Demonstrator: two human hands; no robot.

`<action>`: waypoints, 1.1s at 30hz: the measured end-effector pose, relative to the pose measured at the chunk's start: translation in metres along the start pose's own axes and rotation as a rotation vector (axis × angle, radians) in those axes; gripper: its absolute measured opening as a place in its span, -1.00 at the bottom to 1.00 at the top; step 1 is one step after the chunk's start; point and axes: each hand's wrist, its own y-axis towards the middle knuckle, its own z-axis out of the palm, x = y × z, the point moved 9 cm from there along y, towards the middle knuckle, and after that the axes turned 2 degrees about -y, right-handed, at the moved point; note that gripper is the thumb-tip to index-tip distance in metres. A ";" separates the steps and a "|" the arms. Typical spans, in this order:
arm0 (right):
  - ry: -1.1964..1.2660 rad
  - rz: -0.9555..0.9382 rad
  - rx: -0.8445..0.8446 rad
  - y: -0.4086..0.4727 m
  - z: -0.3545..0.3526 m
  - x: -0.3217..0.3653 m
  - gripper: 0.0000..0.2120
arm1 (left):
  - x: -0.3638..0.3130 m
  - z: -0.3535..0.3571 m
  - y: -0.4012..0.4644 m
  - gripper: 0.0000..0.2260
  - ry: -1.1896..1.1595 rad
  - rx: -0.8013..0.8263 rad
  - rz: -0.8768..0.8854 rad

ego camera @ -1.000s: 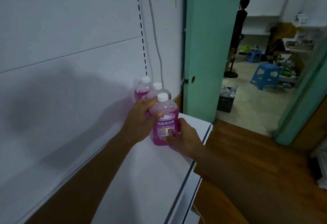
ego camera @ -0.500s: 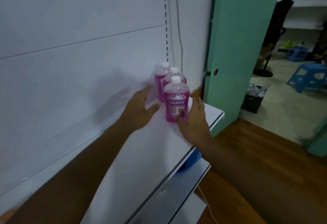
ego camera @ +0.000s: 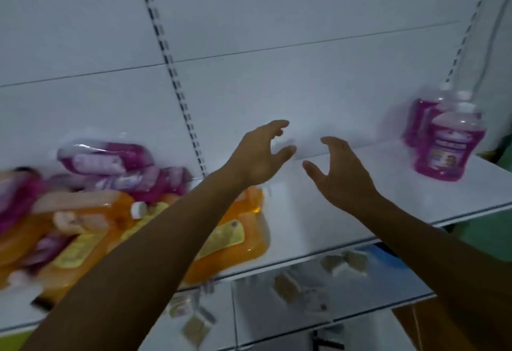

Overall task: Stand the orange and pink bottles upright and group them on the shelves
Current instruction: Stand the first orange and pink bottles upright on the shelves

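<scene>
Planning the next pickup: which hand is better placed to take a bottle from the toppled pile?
Probably left. The left hand hangs empty nearer the pile of fallen orange and pink bottles; the right hand is over bare shelf, farther away.

A white back panel (ego camera: 277,12) rose behind everything, crossed by a thin horizontal seam. Two slotted uprights (ego camera: 177,84) ran down it, one near the middle and one at the far right. On a lower shelf (ego camera: 388,289), small tan packets (ego camera: 286,287) lay scattered, too blurred to identify. A green wall edge (ego camera: 496,237) showed at the right, with brown flooring (ego camera: 410,325) beneath it.
</scene>
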 end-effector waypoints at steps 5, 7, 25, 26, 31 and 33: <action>0.062 -0.099 0.055 0.001 0.058 0.107 -0.41 | 0.062 -0.093 -0.067 -0.55 0.050 -0.099 -0.053; 0.099 -0.144 0.092 0.000 0.087 0.160 -0.42 | 0.095 -0.134 -0.095 -0.55 0.065 -0.133 -0.089; 0.189 -0.288 0.319 0.010 0.226 0.355 -0.57 | 0.330 -0.297 -0.227 -0.28 0.307 -0.171 -0.676; 0.192 -0.306 0.321 0.008 0.229 0.361 -0.57 | 0.335 -0.292 -0.229 -0.29 0.305 -0.133 -0.703; 0.179 -0.373 0.342 0.001 0.238 0.368 -0.50 | 0.336 -0.278 -0.221 -0.53 0.307 -0.053 -0.711; 0.195 -0.375 0.339 0.003 0.238 0.365 -0.51 | 0.331 -0.277 -0.217 -0.67 0.306 -0.036 -0.720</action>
